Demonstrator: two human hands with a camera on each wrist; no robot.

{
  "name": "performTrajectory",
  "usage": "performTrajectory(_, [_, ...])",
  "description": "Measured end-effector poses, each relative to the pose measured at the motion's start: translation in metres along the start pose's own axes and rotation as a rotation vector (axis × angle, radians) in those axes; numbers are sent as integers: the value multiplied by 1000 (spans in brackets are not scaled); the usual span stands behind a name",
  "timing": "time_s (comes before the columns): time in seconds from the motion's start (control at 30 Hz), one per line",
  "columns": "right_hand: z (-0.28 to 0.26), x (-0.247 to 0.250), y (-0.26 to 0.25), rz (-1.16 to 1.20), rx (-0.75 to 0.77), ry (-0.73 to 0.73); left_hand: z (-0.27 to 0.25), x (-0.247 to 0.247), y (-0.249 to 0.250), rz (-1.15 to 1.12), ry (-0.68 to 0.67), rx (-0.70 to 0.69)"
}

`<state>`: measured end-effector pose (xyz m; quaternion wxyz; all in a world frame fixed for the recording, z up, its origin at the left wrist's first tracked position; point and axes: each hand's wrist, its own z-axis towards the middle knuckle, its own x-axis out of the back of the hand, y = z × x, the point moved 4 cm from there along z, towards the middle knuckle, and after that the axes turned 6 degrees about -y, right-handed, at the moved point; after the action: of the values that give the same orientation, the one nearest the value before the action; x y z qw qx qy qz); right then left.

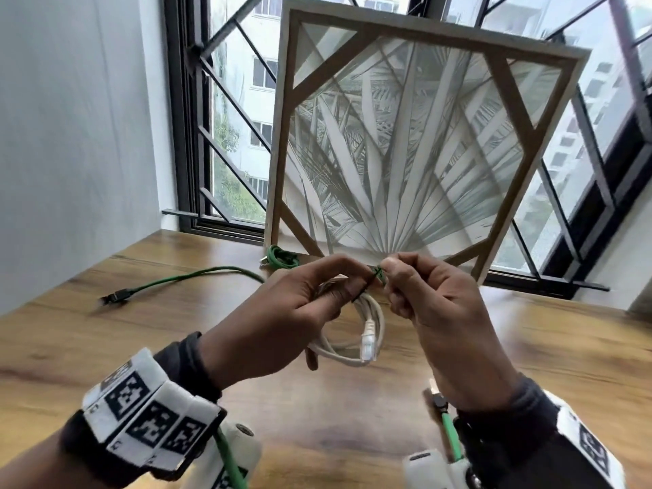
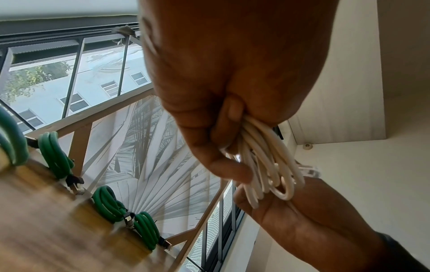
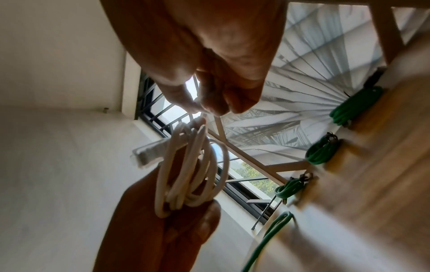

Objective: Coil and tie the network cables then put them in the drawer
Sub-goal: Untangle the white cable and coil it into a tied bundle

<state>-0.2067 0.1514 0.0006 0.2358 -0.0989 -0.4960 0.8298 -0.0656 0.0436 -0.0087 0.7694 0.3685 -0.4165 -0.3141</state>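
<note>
A coiled white network cable point(image 1: 367, 333) hangs above the wooden table point(image 1: 106, 347), held between both hands. My left hand point(image 1: 349, 284) grips the top of the coil point(image 2: 267, 165), fingers curled round the strands. My right hand point(image 1: 388, 273) pinches a thin green tie point(image 1: 376, 275) at the top of the coil point(image 3: 193, 174). A clear plug point(image 1: 368, 342) dangles inside the loop. In the right wrist view the fingertips point(image 3: 209, 104) close just above the strands. No drawer is in view.
A loose green cable point(image 1: 197, 275) with a dark plug point(image 1: 114, 297) lies at the left. A coiled green cable point(image 1: 280, 257) sits by the framed palm picture point(image 1: 405, 135) leaning on the window. Another green cable point(image 1: 450, 432) lies near my right wrist.
</note>
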Motion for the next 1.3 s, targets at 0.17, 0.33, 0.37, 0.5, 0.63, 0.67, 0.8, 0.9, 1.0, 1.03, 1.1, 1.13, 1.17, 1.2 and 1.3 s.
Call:
performTrajectory(0.17, [2,5,10,61,-129,39,-4,-1,2,12,-46,-6])
performTrajectory(0.33, [0,3,3,-282,10,53,-4,3,1,203,-57,-28])
performTrajectory(0.37, [-1,2,1,-344,50,58,-4,4,2,215,-49,-26])
performTrajectory(0.5, [-2,3,-3,-361,89,85,-3,5,5,241,-8,-13])
performTrajectory(0.63, [-3,0,-4,-384,123,82,-3,5,5,178,12,15])
performTrajectory(0.67, [-3,0,-4,-382,124,74,-3,5,5,163,12,21])
performTrajectory(0.8, [-1,2,-4,-336,90,32,-3,5,5,119,14,5])
performTrajectory(0.9, [-3,-2,1,-289,55,40,-3,5,6,133,-2,-13])
performTrajectory(1.0, [-3,-1,6,-275,16,38,-3,5,6,138,-7,-20])
performTrajectory(1.03, [-2,0,7,-260,12,34,-2,5,5,126,-2,-16])
performTrajectory(1.1, [-1,2,7,-229,1,34,-2,4,5,103,10,-4])
performTrajectory(1.13, [-1,2,6,-212,-4,29,-2,4,5,98,12,-1])
performTrajectory(1.17, [-1,1,6,-194,-5,20,-1,4,3,96,16,2])
performTrajectory(1.2, [-1,0,4,-180,2,10,-1,4,2,95,22,2])
performTrajectory(1.3, [1,2,2,-156,20,-2,0,6,-3,96,57,-13])
